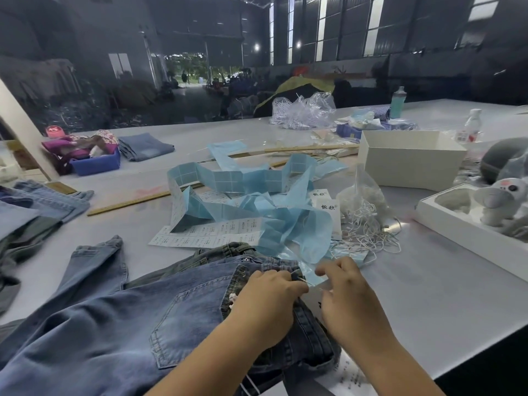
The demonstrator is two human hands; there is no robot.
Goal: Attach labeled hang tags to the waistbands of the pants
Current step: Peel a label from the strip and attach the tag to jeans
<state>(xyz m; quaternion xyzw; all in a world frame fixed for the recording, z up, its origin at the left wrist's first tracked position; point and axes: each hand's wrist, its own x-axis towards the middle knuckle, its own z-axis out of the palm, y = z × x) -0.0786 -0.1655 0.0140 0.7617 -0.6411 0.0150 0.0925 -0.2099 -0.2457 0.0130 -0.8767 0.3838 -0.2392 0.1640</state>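
We see a wide pale desk (428, 281) in a large, dim warehouse hall with tall window strips on its far wall and an open doorway showing greenery. Blue jeans (114, 324) lie spread at the desk's near edge, waistband toward the middle of the desk. Our left hand (265, 298) rests on that waistband, its grip curled and pinching a thin white string. Our right hand (347, 292), just beside it, is curled too, pinching the white hang tag (313, 300) that lies against the waistband; how tightly, we cannot tell. Beyond the jeans lies a tangle of blue label backing strip (251, 192) over printed label sheets (208, 232). To the right of that tangle is a bag of white strings (365, 207), and farther right an open white box (411, 161). Left of the jeans sits a stack of folded denim (37, 204). A long wooden ruler (128, 202) lies behind the jeans.
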